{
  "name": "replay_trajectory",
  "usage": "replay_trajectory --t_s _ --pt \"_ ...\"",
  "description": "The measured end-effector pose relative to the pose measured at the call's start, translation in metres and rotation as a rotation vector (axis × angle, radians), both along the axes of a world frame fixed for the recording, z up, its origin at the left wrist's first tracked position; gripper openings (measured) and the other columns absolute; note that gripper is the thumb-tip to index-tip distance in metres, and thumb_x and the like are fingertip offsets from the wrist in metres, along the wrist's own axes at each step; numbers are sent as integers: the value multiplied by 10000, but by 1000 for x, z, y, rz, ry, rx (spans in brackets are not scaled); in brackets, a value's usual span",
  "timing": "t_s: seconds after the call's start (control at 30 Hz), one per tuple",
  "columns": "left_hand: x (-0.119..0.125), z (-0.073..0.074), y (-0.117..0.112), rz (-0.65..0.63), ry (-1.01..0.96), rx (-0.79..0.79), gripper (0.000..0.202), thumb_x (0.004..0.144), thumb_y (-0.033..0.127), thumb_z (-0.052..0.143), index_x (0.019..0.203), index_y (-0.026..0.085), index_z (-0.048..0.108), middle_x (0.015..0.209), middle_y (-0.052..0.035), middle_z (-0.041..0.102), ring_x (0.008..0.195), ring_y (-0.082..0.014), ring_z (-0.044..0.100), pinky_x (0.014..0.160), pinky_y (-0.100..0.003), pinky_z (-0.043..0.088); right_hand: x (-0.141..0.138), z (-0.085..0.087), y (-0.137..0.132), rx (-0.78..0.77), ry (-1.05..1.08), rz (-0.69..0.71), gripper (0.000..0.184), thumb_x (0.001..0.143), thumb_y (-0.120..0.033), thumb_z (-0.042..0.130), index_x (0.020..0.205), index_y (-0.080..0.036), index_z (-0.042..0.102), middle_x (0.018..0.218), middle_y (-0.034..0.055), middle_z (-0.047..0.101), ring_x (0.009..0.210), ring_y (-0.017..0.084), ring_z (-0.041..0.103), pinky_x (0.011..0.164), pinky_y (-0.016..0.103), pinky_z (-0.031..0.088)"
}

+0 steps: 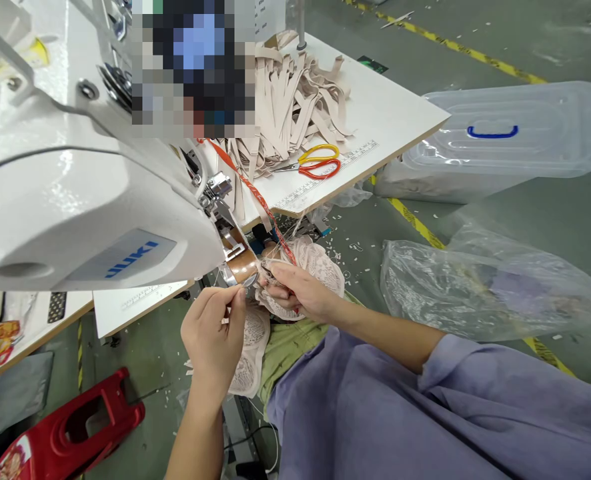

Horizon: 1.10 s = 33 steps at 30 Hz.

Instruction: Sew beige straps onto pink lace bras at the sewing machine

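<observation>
A pale pink lace bra (320, 263) hangs at the edge of the sewing machine (125, 220), with one lace cup lower down. My right hand (300, 290) is closed around its gathered edge, and a red braided cord (258, 193) runs down to these fingers. Whether the hand also holds a small tool is hidden. My left hand (213, 327) pinches thumb and forefinger together beside the copper-coloured machine arm (243, 265). What lies in that pinch is too small to make out. Loose threads trail around both hands.
Many beige fabric strips (295, 100) lie on the white table (390, 113) beside scissors (320, 162) with yellow and red handles. A lidded plastic box (515, 133) and a clear plastic bag (500, 287) are on the floor at right. A red stool (70, 420) stands lower left.
</observation>
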<state>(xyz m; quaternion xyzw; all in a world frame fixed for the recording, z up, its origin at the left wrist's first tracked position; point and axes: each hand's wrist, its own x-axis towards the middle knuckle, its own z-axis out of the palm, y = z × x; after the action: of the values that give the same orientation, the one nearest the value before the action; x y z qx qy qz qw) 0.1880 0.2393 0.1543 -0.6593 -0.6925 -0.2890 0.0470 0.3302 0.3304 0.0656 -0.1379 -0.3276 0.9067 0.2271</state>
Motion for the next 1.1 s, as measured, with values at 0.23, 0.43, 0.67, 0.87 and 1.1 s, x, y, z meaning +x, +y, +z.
replay_trajectory --t_s 0.23,0.43,0.67,0.87,1.1 --pt "2 -3 4 130 -4 34 90 925 170 619 885 174 700 702 7 605 630 -99 526 607 -231 402 10 0 -1 109 -84 55 435 974 -596 419 1034 -178 522 658 -80 367 454 51 191 426 214 150" --pt "8 -5 12 -160 -138 -309 279 884 297 687 1141 188 689 807 -15 595 718 -147 573 607 -256 438 28 5 -7 644 -288 69 293 959 -444 546 898 -159 579 733 -27 501 642 90 432 574 221 324" --pt "2 -20 4 -92 -146 -126 101 906 159 643 855 214 710 761 6 641 694 -119 592 603 -237 433 51 -1 1 368 -298 184 395 983 -476 507 794 -144 606 599 -43 487 515 70 382 501 210 314" --pt "3 -44 -13 95 -6 122 116 865 141 683 762 182 650 743 -11 633 687 -135 571 637 -262 425 54 -29 10 -430 -192 -507 172 975 -357 527 984 -207 612 927 12 704 778 118 658 760 277 566" --pt "-10 -65 -28 272 51 -24 140 935 286 589 883 189 678 762 -54 640 765 -206 581 647 -305 406 81 -40 42 -356 -192 -916 104 941 -323 598 939 -224 631 1033 16 723 1003 128 666 823 235 554"
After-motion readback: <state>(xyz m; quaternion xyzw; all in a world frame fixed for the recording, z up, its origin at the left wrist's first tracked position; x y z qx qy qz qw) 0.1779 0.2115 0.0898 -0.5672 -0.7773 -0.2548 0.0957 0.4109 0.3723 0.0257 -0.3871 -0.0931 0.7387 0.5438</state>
